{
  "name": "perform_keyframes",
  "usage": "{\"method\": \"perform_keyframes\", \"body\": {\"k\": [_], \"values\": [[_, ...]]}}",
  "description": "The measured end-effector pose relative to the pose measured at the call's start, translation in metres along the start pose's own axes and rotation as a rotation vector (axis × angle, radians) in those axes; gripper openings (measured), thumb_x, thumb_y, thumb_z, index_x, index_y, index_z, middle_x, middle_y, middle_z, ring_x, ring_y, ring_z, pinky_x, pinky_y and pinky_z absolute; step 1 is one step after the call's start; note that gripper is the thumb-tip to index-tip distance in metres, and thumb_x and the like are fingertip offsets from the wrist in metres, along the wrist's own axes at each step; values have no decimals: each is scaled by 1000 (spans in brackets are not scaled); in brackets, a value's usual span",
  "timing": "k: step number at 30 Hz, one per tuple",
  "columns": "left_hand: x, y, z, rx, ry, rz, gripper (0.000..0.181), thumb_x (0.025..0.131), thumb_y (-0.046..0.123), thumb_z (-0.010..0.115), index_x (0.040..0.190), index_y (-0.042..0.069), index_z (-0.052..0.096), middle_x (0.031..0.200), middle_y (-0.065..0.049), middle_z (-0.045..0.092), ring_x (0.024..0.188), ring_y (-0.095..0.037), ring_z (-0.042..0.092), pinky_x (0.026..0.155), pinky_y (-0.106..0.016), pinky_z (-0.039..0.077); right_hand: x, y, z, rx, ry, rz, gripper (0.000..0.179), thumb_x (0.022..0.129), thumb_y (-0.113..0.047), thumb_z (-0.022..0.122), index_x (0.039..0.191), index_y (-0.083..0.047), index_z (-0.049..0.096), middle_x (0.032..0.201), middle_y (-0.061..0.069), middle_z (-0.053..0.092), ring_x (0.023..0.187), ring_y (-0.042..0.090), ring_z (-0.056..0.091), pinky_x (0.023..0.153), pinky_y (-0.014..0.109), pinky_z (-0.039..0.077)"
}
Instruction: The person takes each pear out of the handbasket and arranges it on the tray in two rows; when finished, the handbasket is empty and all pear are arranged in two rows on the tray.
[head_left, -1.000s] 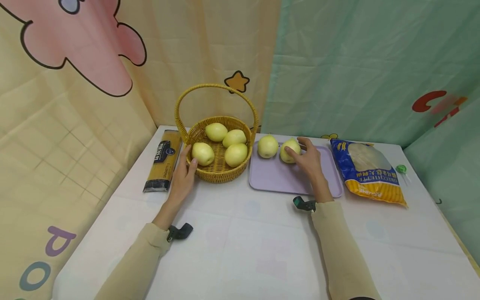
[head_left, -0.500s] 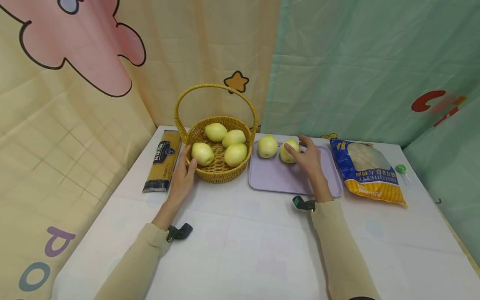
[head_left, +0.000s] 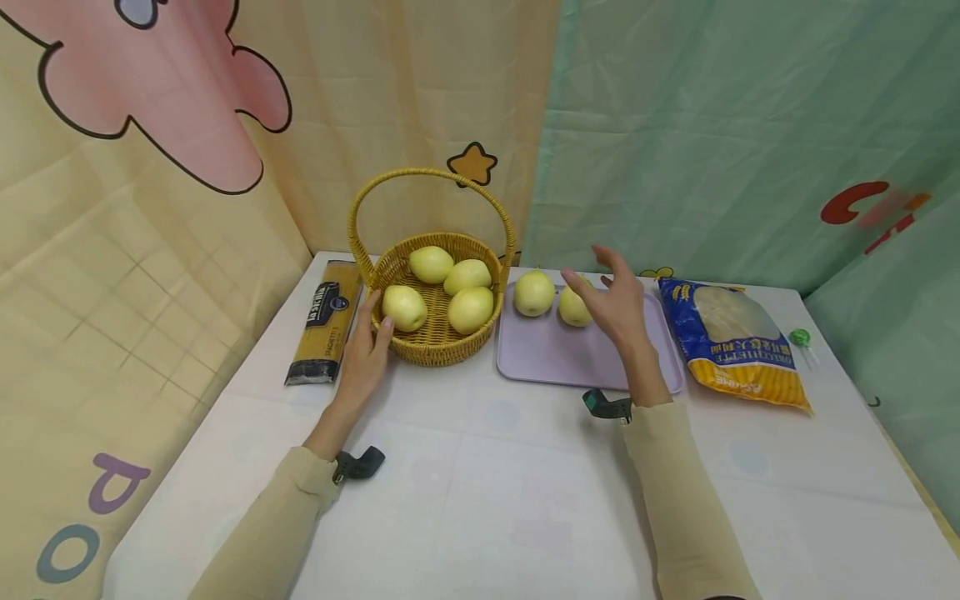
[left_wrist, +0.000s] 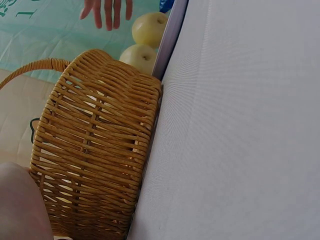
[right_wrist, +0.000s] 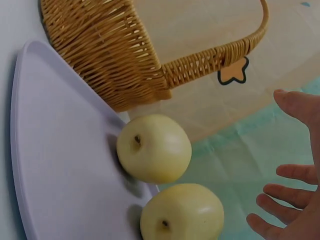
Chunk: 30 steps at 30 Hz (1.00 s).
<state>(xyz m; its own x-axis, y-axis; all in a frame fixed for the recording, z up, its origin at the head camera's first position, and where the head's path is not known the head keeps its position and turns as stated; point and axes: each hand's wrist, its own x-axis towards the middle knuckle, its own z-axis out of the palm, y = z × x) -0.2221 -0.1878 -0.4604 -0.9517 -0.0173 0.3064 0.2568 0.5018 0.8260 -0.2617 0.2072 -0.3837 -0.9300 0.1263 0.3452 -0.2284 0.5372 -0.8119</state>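
My left hand holds the left side of a wicker basket, thumb over the rim by a pale yellow pear. Several such pears lie inside the basket. In the left wrist view only part of this hand shows beside the woven wall. My right hand, fingers spread and holding nothing, is raised over a lilac tray. Two pears stand side by side at the tray's back: the left pear and the right pear, partly covered by the hand. The right wrist view shows the hand apart from both pears.
A spaghetti pack lies left of the basket. Right of the tray is a blue and yellow pasta bag, with a green-wrapped lollipop beyond it. Patterned curtains hang behind the white table.
My right hand has let go of the right pear and lifted up and away, its fingers opening. That pear stays on the tray. The left hand and basket have kept their places.
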Motion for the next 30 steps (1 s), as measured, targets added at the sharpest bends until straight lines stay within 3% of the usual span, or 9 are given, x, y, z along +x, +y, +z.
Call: {"method": "perform_keyframes", "body": {"k": [15, 22, 30], "values": [[-2, 1, 1, 11, 13, -7, 59, 115, 38, 40, 169, 21, 23, 174, -12, 26, 159, -38, 27, 128, -62, 24, -22, -69, 12, 13, -33, -269, 74, 90, -37, 84, 154, -16, 52, 155, 7, 55, 147, 24, 48, 119, 50, 44], [-1, 2, 1, -3, 8, 2, 60, 115, 38, 39, 169, 19, 23, 175, -12, 25, 160, -37, 25, 128, -61, 24, -32, -85, 29, -2, -83, -330, 79, 88, -34, 86, 155, -15, 49, 156, 6, 55, 145, 23, 50, 117, 45, 46], [0, 1, 0, -8, -7, 7, 62, 115, 39, 36, 171, 20, 15, 177, -6, 17, 163, -31, 17, 132, -54, 17, -37, -87, 56, -2, -153, -404, 79, 89, -33, 85, 153, -3, 50, 152, 15, 57, 139, 35, 55, 112, 55, 48]]}}
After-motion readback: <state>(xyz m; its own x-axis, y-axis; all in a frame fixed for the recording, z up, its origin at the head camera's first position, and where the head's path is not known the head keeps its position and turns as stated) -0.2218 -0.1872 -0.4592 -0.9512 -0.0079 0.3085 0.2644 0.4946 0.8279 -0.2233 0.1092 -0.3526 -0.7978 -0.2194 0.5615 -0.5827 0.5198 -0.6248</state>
